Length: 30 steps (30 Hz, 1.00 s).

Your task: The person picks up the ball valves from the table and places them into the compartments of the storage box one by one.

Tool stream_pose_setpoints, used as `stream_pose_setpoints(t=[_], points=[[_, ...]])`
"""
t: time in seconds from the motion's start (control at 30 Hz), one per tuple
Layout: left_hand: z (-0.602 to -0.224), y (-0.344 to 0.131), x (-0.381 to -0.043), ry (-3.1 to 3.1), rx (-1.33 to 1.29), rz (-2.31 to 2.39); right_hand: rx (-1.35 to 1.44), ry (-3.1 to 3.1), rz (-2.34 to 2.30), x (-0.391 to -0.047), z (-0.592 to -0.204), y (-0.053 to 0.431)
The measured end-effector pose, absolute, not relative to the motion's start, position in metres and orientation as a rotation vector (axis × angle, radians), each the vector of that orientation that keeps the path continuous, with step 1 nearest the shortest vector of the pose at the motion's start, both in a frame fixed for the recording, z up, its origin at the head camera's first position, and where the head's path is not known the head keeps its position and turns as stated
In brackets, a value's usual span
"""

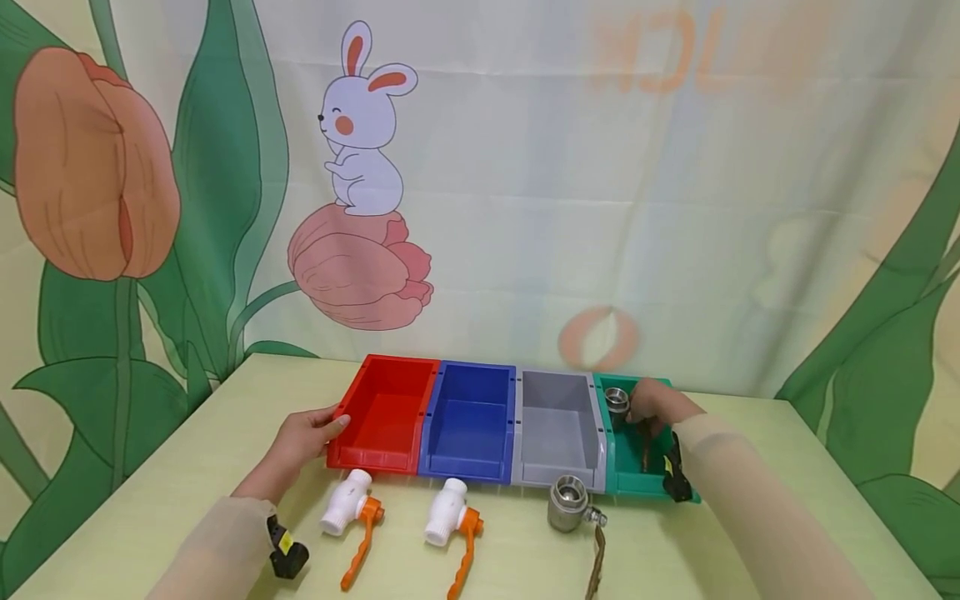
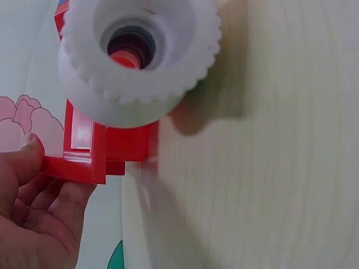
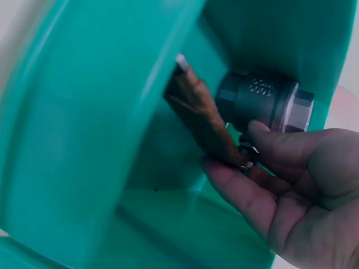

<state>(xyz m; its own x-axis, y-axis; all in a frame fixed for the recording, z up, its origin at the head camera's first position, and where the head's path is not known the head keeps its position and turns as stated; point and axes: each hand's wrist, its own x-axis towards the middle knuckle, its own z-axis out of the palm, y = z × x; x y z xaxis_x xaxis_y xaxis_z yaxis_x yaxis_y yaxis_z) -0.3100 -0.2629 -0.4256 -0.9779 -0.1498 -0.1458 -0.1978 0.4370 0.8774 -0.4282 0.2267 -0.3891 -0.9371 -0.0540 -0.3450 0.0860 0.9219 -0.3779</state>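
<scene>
My left hand grips the left wall of the red bin, thumb over the rim and fingers beneath it, as the left wrist view shows. Inside the green bin, my right hand pinches a metal ball valve by its stem, near the brown-wrapped lever handle. The valve body stands beside the bin's left wall in the head view. Between the red and green bins, joined in one row, are a blue bin and a grey bin.
Before the bins lie two white plastic ball valves with orange handles. A second metal ball valve stands before the grey bin, handle toward me. A printed curtain hangs behind the pale table.
</scene>
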Motion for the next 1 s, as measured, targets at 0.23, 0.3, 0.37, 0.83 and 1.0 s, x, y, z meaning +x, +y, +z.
stream_pose_setpoints(t=[0.23,0.3,0.37,0.83,1.0], points=[[-0.424,-0.263,-0.311,2.622,-0.313,1.619,0.063,2.633,-0.539,-0.429,-0.379,0.225],[-0.425,-0.262,-0.312,2.620,-0.311,1.617,0.066,2.628,-0.515,-0.428,-0.376,0.225],[-0.426,-0.261,-0.312,2.618,-0.316,1.615,0.067,2.620,-0.498,-0.427,-0.371,0.226],[-0.426,-0.260,-0.310,2.633,-0.318,1.625,-0.113,2.662,-0.636,-0.404,-0.315,0.238],[-0.425,-0.261,-0.309,2.652,-0.298,1.624,-0.178,2.760,-0.703,-0.396,-0.300,0.242]])
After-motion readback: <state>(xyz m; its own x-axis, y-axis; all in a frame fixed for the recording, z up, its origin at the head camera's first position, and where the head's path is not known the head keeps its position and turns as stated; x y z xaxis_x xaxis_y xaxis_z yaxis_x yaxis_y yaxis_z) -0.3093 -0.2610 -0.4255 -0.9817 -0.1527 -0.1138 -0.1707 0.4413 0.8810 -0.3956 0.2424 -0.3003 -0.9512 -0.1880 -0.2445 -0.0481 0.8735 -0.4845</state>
